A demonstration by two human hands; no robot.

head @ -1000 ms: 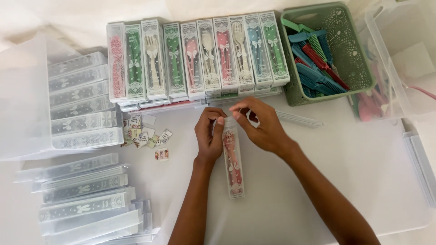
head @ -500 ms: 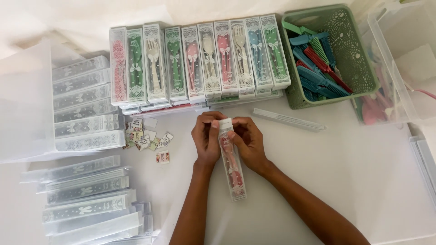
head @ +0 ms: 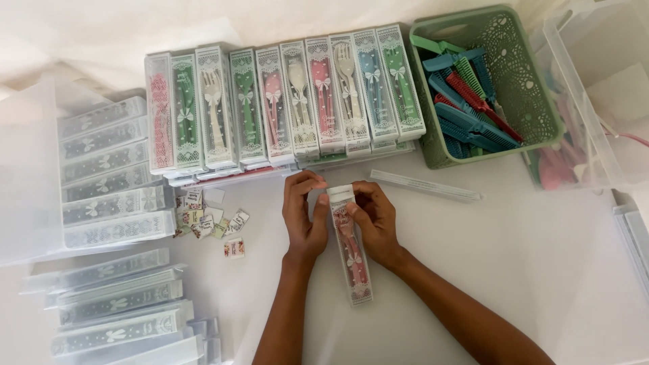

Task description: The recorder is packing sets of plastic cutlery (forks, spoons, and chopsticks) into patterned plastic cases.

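both hands (head: 341,220) clamped around pink cutlery box (head: 351,260), its top end hidden

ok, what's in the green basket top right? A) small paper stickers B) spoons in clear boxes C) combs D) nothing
C: the green basket holds a pile of blue, red and green combs; the boxed cutlery stands in a row to its left, and the small stickers lie on the table.

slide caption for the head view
Both hands, left and right, hold a clear pink cutlery box upright on the white table.
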